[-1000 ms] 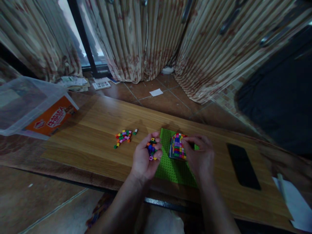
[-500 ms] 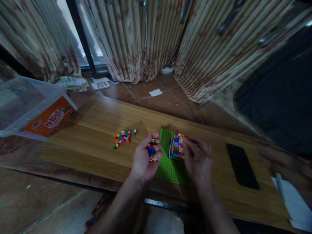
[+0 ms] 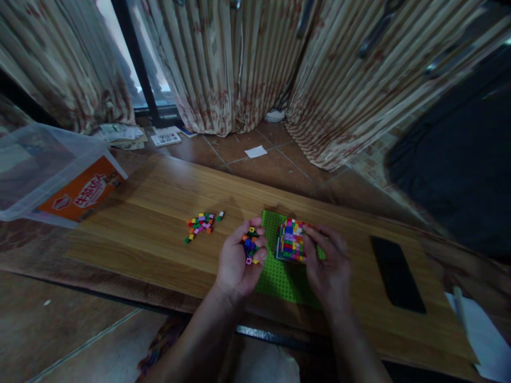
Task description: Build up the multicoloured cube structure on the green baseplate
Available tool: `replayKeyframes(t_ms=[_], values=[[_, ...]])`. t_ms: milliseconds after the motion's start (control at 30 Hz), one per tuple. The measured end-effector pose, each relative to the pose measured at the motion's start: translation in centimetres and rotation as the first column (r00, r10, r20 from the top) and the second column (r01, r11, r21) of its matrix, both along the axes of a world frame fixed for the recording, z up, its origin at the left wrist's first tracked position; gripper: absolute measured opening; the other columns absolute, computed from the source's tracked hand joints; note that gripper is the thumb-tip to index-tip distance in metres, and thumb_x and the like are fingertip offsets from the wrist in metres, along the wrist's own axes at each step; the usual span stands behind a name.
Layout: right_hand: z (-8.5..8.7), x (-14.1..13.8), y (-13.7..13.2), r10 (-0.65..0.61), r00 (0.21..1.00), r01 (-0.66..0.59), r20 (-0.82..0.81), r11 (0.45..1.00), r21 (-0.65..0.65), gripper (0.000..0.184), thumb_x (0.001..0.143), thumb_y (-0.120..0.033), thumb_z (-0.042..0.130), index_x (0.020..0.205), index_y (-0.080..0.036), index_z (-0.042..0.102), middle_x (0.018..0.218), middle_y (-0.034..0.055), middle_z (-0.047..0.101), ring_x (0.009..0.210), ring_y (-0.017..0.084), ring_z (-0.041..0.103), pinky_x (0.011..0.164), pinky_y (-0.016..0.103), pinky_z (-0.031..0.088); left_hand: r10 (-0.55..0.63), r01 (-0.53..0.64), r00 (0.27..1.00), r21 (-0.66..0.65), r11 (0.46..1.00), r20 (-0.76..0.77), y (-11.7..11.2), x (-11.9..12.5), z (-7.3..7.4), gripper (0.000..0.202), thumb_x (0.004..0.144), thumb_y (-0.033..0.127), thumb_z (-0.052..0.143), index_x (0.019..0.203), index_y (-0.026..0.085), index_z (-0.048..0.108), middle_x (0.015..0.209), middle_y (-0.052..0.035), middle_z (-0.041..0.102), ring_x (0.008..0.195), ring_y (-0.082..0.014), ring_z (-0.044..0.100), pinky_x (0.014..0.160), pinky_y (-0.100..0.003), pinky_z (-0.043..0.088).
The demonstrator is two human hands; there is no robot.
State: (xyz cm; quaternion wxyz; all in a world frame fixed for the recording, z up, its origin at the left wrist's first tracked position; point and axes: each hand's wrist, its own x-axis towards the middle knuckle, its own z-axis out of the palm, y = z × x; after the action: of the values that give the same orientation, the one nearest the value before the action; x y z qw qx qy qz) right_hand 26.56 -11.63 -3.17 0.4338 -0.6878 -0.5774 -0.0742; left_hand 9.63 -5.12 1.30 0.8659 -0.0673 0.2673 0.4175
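Note:
My left hand [image 3: 235, 260] is cupped palm up, with a handful of small toy bricks [image 3: 249, 246] in blue, orange, yellow, green and pink. To its right, a block built of many coloured toy bricks [image 3: 293, 239] stands on a green studded baseplate [image 3: 275, 274]. My right hand [image 3: 329, 260] is at the right side of this block, its thumb and forefinger together against the upper face. Whether a small brick is between those fingertips is hidden. The hand also covers the right part of the baseplate.
Loose bricks [image 3: 202, 222] lie in a small pile on the wooden table [image 3: 159, 197], left of my left hand. A clear plastic bin [image 3: 24, 175] with an orange label stands at the far left. On the right lie a black phone-like slab [image 3: 397, 274] and white paper [image 3: 483, 335].
My right hand's fingertips have shifted slightly right along the block, showing more of its upper face. My left hand keeps its cupped hold on the bricks.

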Motion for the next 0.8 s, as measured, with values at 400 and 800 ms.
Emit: replayKeyframes(t_ms=[400,800], values=[[2.8,-6.2,-1.5,0.285,0.893,-0.309,-0.347,0.951,-0.016,0.016,0.086,-0.021,0.067,0.101,-0.027,0.070,0.091,0.0006,0.072,0.082,0.015,0.067,0.075,0.030,0.054,0.108,-0.108,0.990,-0.007,0.994,0.092,-0.3,0.4,0.4,0.026,0.096,0.023,0.042,0.084,0.011,0.062,0.073,-0.0013,0.053,0.054,-0.0048,0.051,0.050,-0.014,0.047],[3.1,-7.4,-0.8,0.239,0.850,-0.353,-0.469,0.920,-0.170,0.003,0.085,-0.025,0.068,0.082,-0.025,0.069,0.084,-0.0009,0.069,0.079,0.015,0.065,0.071,0.027,0.051,0.136,-0.135,0.991,0.109,0.985,-0.008,-0.8,0.7,0.3,0.025,0.094,0.022,0.045,0.085,0.012,0.066,0.075,-0.0015,0.055,0.059,-0.0073,0.055,0.060,-0.020,0.055]])
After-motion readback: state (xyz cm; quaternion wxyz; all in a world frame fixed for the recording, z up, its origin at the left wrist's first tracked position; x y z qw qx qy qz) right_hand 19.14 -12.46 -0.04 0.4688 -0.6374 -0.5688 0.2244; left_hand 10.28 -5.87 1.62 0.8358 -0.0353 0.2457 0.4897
